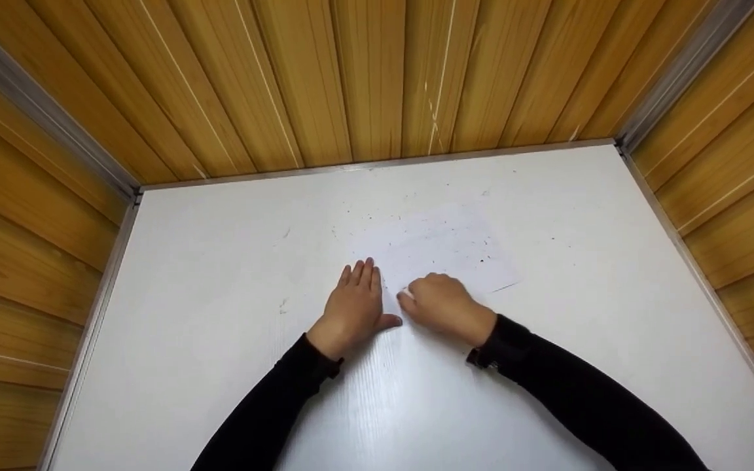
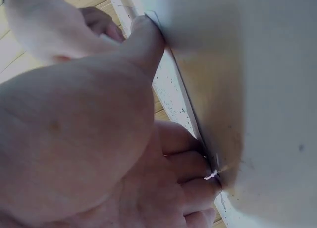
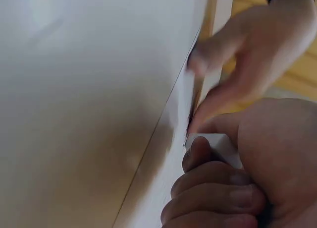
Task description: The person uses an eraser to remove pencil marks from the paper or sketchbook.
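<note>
A white sheet of paper lies on the white table, with faint grey marks and dark crumbs on it. My left hand rests flat at the paper's left edge, its fingers straight and its thumb spread toward the near corner. Just to its right, my right hand holds a small white block, which looks like an eraser, against the near part of the sheet. In the right wrist view the fingers curl round the eraser, hiding much of it.
Eraser crumbs and smudges are scattered over the table around the paper, mostly beyond it. Wood-patterned panels enclose the table at the back and both sides, with grey metal trim along the edges.
</note>
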{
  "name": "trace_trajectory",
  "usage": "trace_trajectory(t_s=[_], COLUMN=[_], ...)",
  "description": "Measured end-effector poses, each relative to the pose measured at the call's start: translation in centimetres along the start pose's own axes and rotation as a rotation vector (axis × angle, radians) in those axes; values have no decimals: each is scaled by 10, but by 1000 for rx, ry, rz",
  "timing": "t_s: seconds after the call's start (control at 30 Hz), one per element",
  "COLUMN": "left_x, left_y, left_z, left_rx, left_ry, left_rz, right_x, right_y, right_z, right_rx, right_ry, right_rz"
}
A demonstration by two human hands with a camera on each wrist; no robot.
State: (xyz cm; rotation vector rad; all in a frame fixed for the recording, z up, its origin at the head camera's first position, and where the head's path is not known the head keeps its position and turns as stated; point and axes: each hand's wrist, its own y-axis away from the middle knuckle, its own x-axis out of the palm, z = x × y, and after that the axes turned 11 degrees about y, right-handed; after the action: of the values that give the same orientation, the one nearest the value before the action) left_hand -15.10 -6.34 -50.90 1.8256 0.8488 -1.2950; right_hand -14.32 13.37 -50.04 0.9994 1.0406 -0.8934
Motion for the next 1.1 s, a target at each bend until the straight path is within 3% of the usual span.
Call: trace_trajectory(t_s=[0.1, 0.2, 0.33, 0.53, 0.67, 0.9, 1.1], left_x=[1, 2, 2, 2, 3, 4, 0], left_y=[0, 0, 0, 0, -1, -3, -3], left_z=[1, 0, -2, -1, -1, -3, -1], left_rx=[13, 13, -19, -22, -19, -8, -17], left_ry=[8, -9, -62, -102, -108, -72, -81], left_rz=[-29, -18, 23, 39, 41, 54, 43], right_x=[7, 12, 7, -14, -18, -17, -14], right_y=[-8, -8, -2, 12, 16, 23, 15], right_z=[19, 17, -21, -98, -117, -104, -61], right_rx=[-62, -68, -25, 186, 207, 204, 118], right_ry=[23, 51, 44, 10, 5, 10, -7], right_rz=[-19, -47, -48, -9, -6, -24, 11])
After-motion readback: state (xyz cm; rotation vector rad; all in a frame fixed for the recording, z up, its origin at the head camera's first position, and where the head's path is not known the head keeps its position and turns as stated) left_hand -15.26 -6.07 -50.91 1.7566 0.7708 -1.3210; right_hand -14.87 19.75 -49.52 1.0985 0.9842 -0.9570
